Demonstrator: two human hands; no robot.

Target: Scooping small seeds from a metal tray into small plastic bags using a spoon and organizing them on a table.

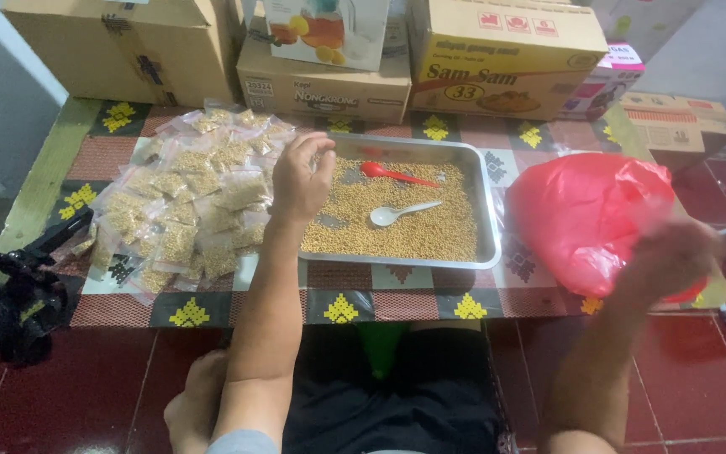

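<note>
Left hand (300, 181) hovers at the left rim of the metal tray (485, 252), its grip pinched together on something too small to identify. Right hand (665, 256) is blurred against the red plastic bag (581, 210); grip state cannot be told. Seeds (430, 231) fill the tray with a red spoon (392, 174) and white spoon (401, 213). Advisable: pinch over the tray to contain spills. Filled clear packets (199, 197) lie left; brown and yellow cartons (502, 59) line the rear.
</note>
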